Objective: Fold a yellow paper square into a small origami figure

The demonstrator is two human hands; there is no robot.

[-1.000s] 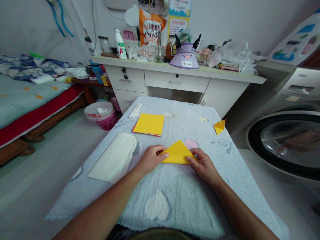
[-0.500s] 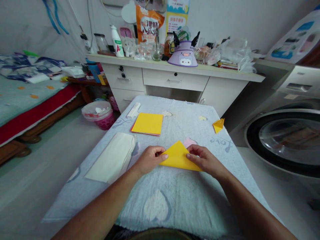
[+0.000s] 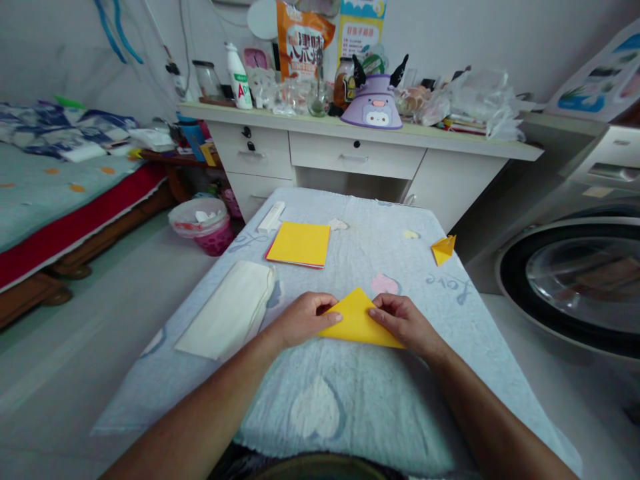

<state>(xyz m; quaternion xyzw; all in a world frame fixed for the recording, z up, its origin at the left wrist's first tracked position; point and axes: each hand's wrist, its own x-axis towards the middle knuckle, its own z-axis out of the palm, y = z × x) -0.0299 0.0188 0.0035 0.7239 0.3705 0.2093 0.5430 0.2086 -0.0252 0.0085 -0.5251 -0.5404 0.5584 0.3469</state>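
Partly hidden by the person's forearms, the cloth-covered table fills the middle; a washing machine is cut off at the right edge. Over the table's near half, a folded yellow sheet is pinched by the left hand and right hand, their fingertips mostly hidden behind it; whether it touches the table is unclear.

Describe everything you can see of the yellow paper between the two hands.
The yellow paper is plain and smooth-looking, showing as a flat triangle. Its peak points away from the person; its long edge lies nearest them. The left hand grips its left side and the right hand its right side, both thumbs on top, partly covering it. Whether it touches the patterned cloth underneath is hard to tell.
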